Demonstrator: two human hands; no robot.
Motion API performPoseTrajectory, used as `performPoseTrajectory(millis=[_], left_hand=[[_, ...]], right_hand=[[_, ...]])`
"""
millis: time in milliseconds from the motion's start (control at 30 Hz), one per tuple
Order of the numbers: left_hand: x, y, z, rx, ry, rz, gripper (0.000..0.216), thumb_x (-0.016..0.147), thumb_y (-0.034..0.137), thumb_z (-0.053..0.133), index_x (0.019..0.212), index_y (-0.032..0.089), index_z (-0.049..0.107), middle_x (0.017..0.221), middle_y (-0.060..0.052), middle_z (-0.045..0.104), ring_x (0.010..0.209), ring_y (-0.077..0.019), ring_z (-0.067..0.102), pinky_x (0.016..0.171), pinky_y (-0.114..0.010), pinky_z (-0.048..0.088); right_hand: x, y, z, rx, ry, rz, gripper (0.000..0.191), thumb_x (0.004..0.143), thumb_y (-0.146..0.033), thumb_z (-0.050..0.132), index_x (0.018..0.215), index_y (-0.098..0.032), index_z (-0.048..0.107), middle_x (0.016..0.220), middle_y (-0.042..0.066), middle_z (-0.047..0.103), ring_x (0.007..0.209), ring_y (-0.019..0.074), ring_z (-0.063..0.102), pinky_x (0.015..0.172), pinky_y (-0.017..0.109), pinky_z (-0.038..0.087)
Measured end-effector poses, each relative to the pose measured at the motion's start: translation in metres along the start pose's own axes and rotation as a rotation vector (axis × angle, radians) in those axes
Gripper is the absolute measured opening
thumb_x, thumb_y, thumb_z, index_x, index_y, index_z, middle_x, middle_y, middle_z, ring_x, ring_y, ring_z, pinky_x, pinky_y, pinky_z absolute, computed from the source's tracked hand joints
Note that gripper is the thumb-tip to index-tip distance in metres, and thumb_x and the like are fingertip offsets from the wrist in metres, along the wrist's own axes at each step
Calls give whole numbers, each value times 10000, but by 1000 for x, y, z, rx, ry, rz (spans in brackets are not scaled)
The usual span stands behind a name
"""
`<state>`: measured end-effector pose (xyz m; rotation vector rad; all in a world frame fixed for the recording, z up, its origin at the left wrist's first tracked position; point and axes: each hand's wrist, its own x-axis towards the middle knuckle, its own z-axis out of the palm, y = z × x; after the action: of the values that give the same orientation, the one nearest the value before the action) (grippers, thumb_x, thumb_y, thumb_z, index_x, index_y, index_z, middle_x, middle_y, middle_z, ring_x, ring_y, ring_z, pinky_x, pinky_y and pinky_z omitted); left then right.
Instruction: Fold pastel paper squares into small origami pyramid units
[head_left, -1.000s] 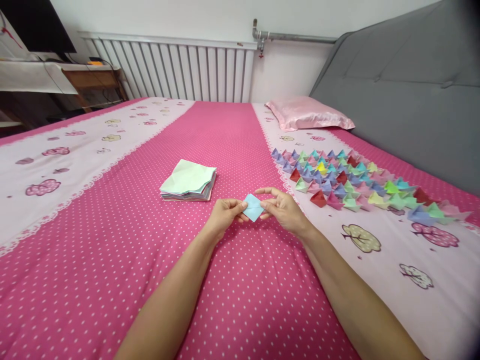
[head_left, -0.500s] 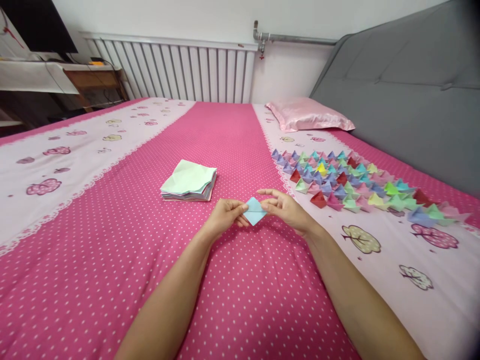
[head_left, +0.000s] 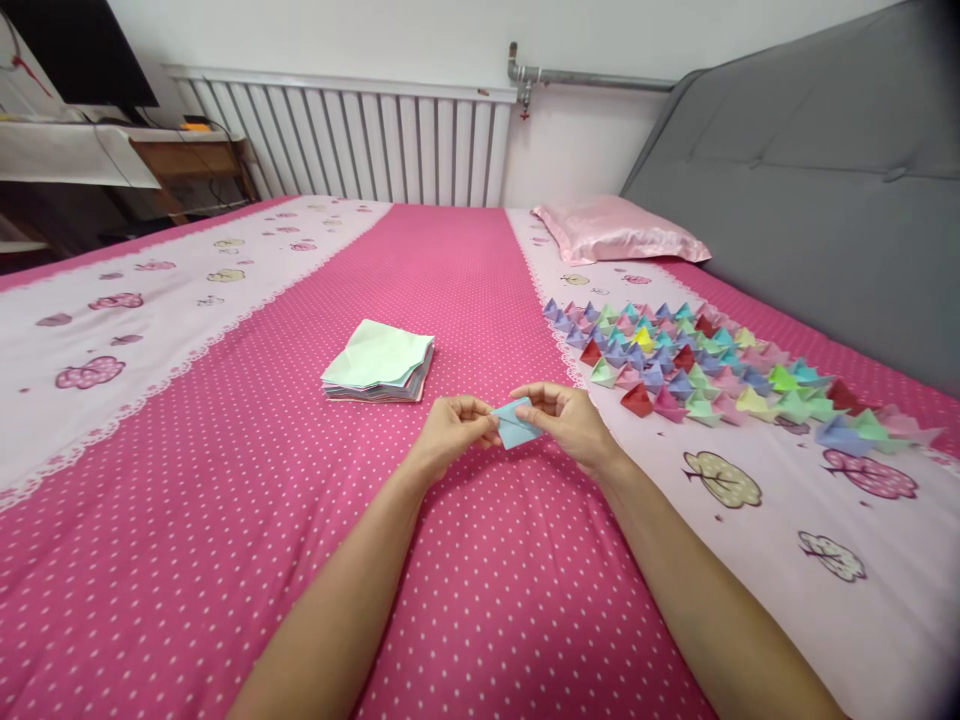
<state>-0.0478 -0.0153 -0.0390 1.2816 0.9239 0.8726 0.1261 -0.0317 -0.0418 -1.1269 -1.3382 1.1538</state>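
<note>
A small folded piece of light blue paper point(head_left: 516, 428) is held between my two hands above the pink dotted bedspread point(head_left: 480, 600). My left hand point(head_left: 455, 432) pinches its left corner between thumb and fingers. On the other side my right hand point(head_left: 564, 420) grips the upper right part, thumb across the front face. A crease or folded edge runs over the paper. Left of my hands lies a stack of paper squares point(head_left: 379, 355), pale green on top. To the right stand rows of folded paper boats point(head_left: 682, 355) in several colours.
A pink pillow point(head_left: 619, 228) lies at the far right, by the grey padded headboard point(head_left: 810, 170). Behind the bed is a white radiator point(head_left: 352, 140) with a pipe point(head_left: 600, 78). A desk point(head_left: 187, 155) with a dark monitor point(head_left: 79, 55) stands at the far left.
The blue paper has tilted and shifted slightly right, no longer showing as an upright diamond. My right thumb and fingers have closed further over its upper right side.
</note>
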Motion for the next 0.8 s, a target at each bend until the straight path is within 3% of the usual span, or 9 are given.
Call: performPoseTrajectory(millis=[200,567,800], left_hand=[[1,-1,1,120,68,79,92,611,204,597,622,114,610,512,-13,631,465,-109,568,496,-214,443],[5,-11,-3,299,114,253,163,656,234,579,681,99,666,600,-34,657,514,-123,570,480,-210,422],[5,-12,-7,362,87,221,169,636,208,571,679,85,679,565,-31,646,477,-110,544,460,-205,399]], right_hand=[[0,2,2,-12,-5,-11,288,650,-305,706,893,-158,659,751,29,689,665,145,636,642,277,492],[-1,2,0,54,-26,32,256,649,-308,716,858,-166,681,784,32,706,689,151,650,675,294,506],[1,5,-3,-31,-95,-3,213,667,-293,702,840,-170,686,741,16,695,644,129,631,633,267,483]])
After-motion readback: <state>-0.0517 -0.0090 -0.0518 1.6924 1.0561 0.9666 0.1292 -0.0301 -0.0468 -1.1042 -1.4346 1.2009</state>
